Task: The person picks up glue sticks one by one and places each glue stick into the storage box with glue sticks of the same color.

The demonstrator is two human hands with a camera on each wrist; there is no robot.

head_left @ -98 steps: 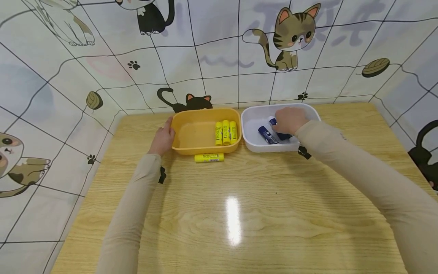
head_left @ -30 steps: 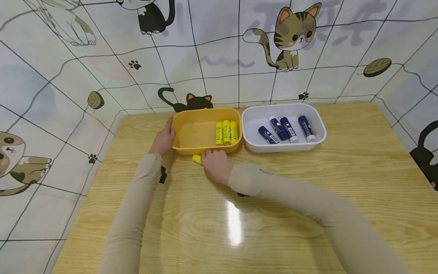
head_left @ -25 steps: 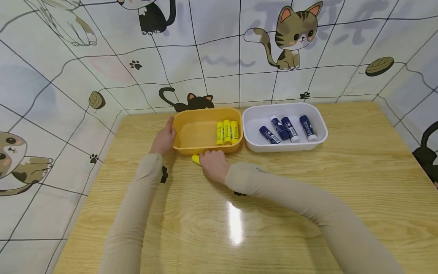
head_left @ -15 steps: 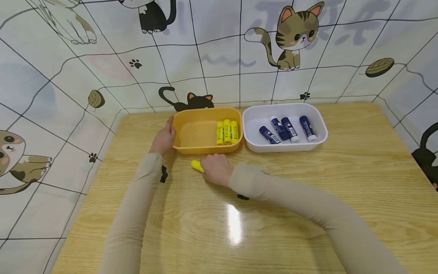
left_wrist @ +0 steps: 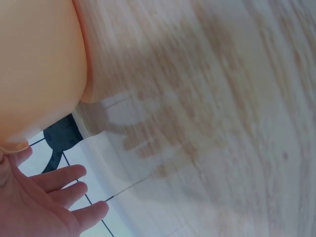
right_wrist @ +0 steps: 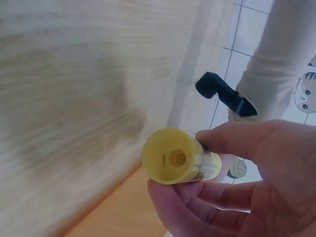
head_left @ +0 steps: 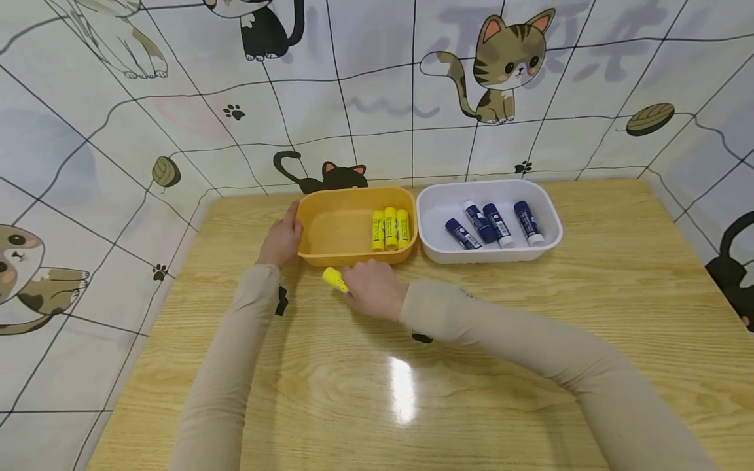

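My right hand (head_left: 375,290) pinches a yellow glue stick (head_left: 334,279) between thumb and fingers, just in front of the orange tub (head_left: 332,229). In the right wrist view the hollow round end of this glue stick (right_wrist: 168,157) faces the camera. Straight fingers of my left hand (head_left: 281,242) touch the tub's left side; the left wrist view has this hand (left_wrist: 44,200) beside the tub wall (left_wrist: 39,64), its fingers spread. Inside the tub, at its right end, three yellow glue sticks (head_left: 390,229) lie side by side.
Against the orange tub's right side stands a white tub (head_left: 432,219), holding several dark blue glue sticks (head_left: 463,234) with gaps between some. Both tubs are near the back of the wooden table (head_left: 330,392). A cat-patterned wall covering (head_left: 383,104) rises behind.
My right hand has left the white tub and picked up the yellow glue stick that lay before the orange tub. The stick is now tilted and further left. My left hand stays put.
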